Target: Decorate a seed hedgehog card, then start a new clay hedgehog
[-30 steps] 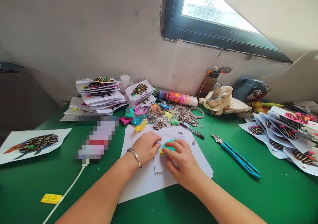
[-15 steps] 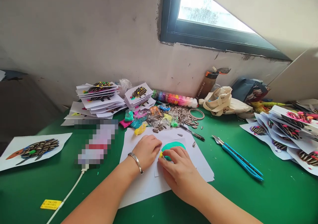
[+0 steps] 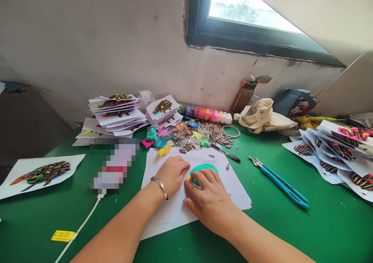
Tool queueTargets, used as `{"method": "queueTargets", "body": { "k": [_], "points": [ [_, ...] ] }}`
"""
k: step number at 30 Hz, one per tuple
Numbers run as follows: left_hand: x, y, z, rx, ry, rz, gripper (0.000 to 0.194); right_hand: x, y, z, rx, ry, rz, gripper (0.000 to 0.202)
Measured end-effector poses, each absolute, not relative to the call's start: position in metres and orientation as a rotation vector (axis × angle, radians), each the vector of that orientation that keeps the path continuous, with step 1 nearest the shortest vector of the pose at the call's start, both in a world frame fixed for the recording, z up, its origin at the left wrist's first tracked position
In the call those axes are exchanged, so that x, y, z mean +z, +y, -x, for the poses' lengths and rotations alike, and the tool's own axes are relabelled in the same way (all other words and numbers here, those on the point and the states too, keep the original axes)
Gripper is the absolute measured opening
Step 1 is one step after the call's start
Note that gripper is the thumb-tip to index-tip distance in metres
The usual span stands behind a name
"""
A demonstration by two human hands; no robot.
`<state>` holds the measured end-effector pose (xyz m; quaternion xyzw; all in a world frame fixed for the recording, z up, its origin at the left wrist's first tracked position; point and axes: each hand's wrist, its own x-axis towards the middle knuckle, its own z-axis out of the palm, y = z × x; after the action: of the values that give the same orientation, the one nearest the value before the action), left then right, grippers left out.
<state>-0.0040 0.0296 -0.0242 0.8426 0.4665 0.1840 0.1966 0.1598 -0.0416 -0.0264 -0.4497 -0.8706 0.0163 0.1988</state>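
Observation:
On a white sheet of paper point(image 3: 171, 216) lies a smaller white card with a flat oval of green modelling clay point(image 3: 207, 166). A small bit of yellow clay point(image 3: 189, 177) shows at the oval's left edge. My right hand point(image 3: 210, 197) reaches over the oval, its fingertips bent down on the clay by the yellow bit and the thumb held apart. My left hand point(image 3: 170, 175), with a silver bracelet on the wrist, rests on the paper left of the oval. Its fingers are curled together; whether something small is between them is hidden.
Behind the paper lie clay packets point(image 3: 166, 148), sunflower seeds point(image 3: 215, 133) and a pen point(image 3: 225, 153). A blue utility knife point(image 3: 284, 183) lies right. Stacks of seed pictures point(image 3: 119, 117) stand at both sides. A white cable point(image 3: 83, 224) runs at left; a bottle point(image 3: 244, 96) stands behind.
My right thumb has moved away from the fingers, down and left, and the fingers now lie over the clay's left part. My left hand has hardly moved. The view has shifted slightly.

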Motion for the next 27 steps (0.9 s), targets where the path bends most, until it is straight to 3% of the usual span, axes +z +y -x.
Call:
{"method": "queueTargets", "body": {
  "k": [27],
  "points": [
    [-0.025, 0.03, 0.003, 0.45, 1.315, -2.431, 0.02, -0.015, -0.037, -0.179, 0.076, -2.412, 1.303, 0.02]
  ]
}}
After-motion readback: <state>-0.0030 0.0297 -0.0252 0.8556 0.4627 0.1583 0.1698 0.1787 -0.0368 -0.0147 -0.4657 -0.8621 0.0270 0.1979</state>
